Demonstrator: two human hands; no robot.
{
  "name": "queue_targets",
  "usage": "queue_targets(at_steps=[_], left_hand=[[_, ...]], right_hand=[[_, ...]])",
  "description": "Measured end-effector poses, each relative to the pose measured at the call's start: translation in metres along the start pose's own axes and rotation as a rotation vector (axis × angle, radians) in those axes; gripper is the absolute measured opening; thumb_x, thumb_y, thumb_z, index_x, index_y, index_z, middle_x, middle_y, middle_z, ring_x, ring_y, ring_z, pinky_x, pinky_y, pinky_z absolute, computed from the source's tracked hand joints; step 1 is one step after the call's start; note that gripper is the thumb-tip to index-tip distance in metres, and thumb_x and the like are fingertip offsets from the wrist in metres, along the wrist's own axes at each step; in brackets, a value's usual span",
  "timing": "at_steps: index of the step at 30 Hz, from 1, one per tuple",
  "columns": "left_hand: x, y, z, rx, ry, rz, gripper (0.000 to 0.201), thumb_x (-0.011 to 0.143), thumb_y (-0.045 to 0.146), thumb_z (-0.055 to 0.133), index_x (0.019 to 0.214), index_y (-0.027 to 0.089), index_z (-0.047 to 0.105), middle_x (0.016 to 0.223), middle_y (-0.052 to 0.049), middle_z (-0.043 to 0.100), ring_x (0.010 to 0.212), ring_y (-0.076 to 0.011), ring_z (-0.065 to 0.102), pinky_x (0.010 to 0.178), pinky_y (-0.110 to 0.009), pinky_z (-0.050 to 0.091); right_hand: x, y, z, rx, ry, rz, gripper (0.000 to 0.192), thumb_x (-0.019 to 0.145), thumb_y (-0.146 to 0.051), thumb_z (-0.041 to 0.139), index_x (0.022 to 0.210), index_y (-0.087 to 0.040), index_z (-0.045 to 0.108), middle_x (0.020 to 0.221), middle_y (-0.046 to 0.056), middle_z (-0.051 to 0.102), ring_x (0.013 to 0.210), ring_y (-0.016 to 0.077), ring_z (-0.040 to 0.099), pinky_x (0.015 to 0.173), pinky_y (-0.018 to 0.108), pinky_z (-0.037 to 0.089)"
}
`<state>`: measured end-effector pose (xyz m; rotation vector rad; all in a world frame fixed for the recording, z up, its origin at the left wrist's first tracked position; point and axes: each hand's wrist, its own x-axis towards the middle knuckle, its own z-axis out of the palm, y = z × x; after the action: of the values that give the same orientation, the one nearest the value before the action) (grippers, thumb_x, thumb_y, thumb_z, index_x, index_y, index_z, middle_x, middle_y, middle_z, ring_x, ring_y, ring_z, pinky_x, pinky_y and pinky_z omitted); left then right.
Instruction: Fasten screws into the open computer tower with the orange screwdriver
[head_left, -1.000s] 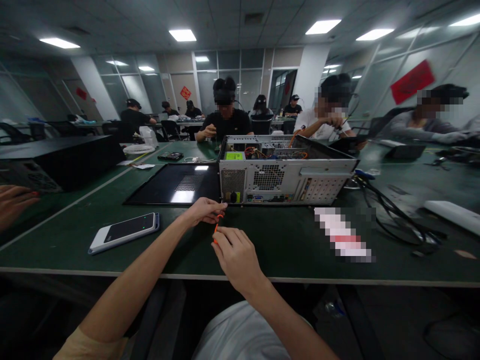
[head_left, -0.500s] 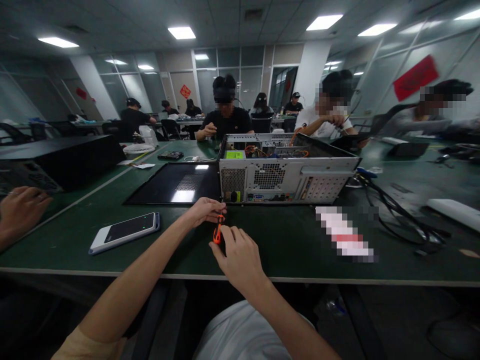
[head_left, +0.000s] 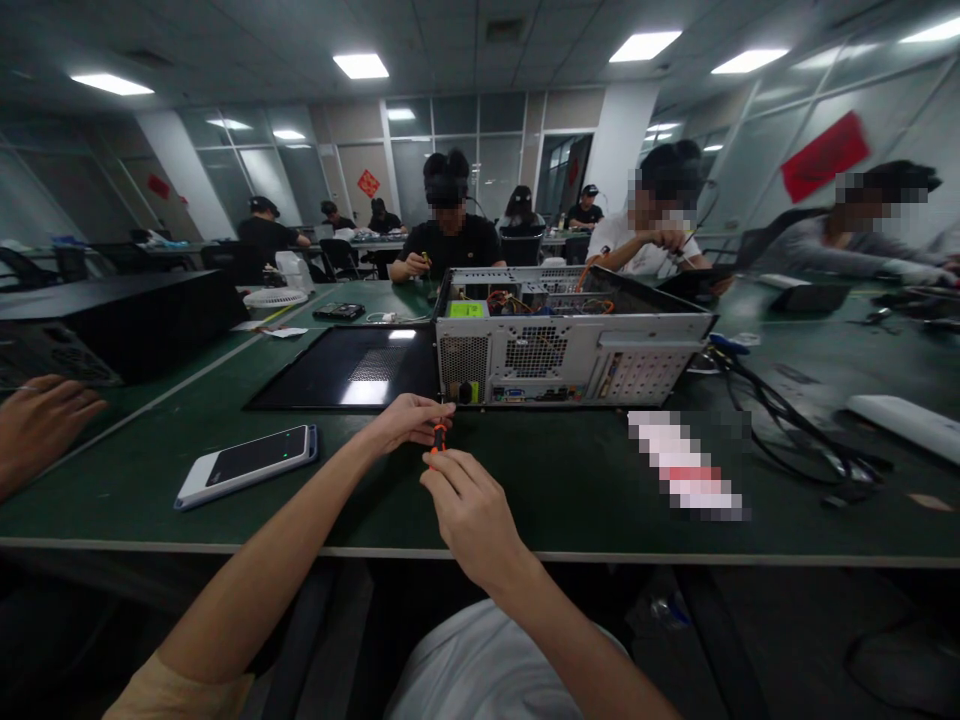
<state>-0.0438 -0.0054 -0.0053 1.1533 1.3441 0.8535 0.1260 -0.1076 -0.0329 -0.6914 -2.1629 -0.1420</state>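
Note:
An orange-and-black screwdriver (head_left: 439, 436) points away from me, towards the lower left corner of an open computer case (head_left: 577, 345). My right hand (head_left: 476, 510) has its fingers closed around the handle's near end. At the tip end, my left hand (head_left: 405, 422) is pinched at the thin shaft; a screw there, if any, is too small to make out. The case lies on its side with its back panel facing me, wires showing inside. Left of it lies a glossy black side panel (head_left: 322, 370), just beyond my left hand.
A white device with a dark screen (head_left: 259, 457) lies left on the green table (head_left: 585, 510). Black cables (head_left: 795, 420) and a pixelated item (head_left: 686, 465) are right. Another case (head_left: 135, 320) and a neighbour's hand (head_left: 49, 425) are far left. People sit across the table.
My right hand's fingers have closed further round the screwdriver handle, covering more of it. My left hand stays near the tip. The view has shifted slightly.

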Motion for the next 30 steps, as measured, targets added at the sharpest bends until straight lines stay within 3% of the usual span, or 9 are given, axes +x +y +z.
queue_targets(at_steps=[3,6,9,14,18,24,30], left_hand=[[-0.001,0.001,0.001,-0.039,-0.014,-0.008,0.027,0.073,0.036,0.081,0.082,0.012,0.072,0.081,-0.006,0.072,0.056,-0.0081,0.060,0.054,-0.020,0.049],[-0.003,0.004,0.002,-0.099,-0.030,-0.027,0.017,0.075,0.027,0.079,0.081,0.012,0.072,0.079,-0.005,0.072,0.056,-0.0086,0.062,0.053,-0.020,0.049],[-0.004,0.006,0.002,-0.129,-0.037,-0.038,0.013,0.078,0.023,0.077,0.081,0.012,0.071,0.079,-0.005,0.072,0.057,-0.0097,0.064,0.055,-0.021,0.051],[-0.001,0.004,0.000,-0.133,-0.054,-0.049,0.014,0.079,0.024,0.076,0.084,0.013,0.071,0.084,-0.006,0.073,0.060,-0.0106,0.066,0.061,-0.024,0.055],[0.000,0.003,0.000,-0.128,-0.065,-0.044,0.015,0.080,0.026,0.075,0.086,0.013,0.071,0.084,-0.006,0.073,0.061,-0.0112,0.067,0.063,-0.024,0.055],[-0.001,0.004,0.001,-0.081,-0.043,-0.077,0.027,0.080,0.038,0.074,0.090,0.012,0.073,0.081,-0.007,0.073,0.059,-0.0105,0.063,0.060,-0.024,0.053],[-0.002,0.006,0.003,-0.134,-0.047,-0.078,0.015,0.084,0.025,0.071,0.087,0.011,0.072,0.085,-0.008,0.074,0.058,-0.0092,0.062,0.058,-0.022,0.051]], right_hand=[[0.001,0.002,0.000,0.029,-0.035,-0.068,0.019,0.094,-0.007,0.050,0.096,-0.014,0.068,0.116,0.009,0.068,0.116,0.0219,0.055,0.104,0.035,0.047],[0.003,0.000,-0.004,0.021,-0.088,-0.045,0.020,0.091,-0.007,0.053,0.103,-0.015,0.067,0.124,0.011,0.063,0.120,0.0234,0.052,0.105,0.037,0.047],[0.006,-0.004,-0.008,-0.042,-0.107,0.091,0.028,0.090,-0.015,0.059,0.119,-0.017,0.061,0.131,0.014,0.055,0.121,0.0279,0.049,0.100,0.043,0.049],[0.006,-0.008,-0.008,-0.094,-0.169,0.297,0.030,0.088,-0.028,0.068,0.114,-0.017,0.058,0.108,0.011,0.060,0.095,0.0243,0.058,0.080,0.038,0.055],[0.003,-0.006,-0.006,-0.096,-0.138,0.241,0.023,0.092,-0.017,0.059,0.116,-0.016,0.060,0.111,0.011,0.061,0.096,0.0223,0.059,0.080,0.034,0.054],[0.003,-0.004,-0.006,-0.067,-0.127,0.134,0.033,0.089,-0.006,0.053,0.119,-0.017,0.063,0.121,0.011,0.062,0.111,0.0244,0.053,0.094,0.039,0.050],[0.006,-0.007,-0.011,-0.063,-0.164,0.134,0.039,0.087,-0.011,0.058,0.126,-0.019,0.059,0.131,0.013,0.055,0.121,0.0279,0.047,0.099,0.043,0.047]])
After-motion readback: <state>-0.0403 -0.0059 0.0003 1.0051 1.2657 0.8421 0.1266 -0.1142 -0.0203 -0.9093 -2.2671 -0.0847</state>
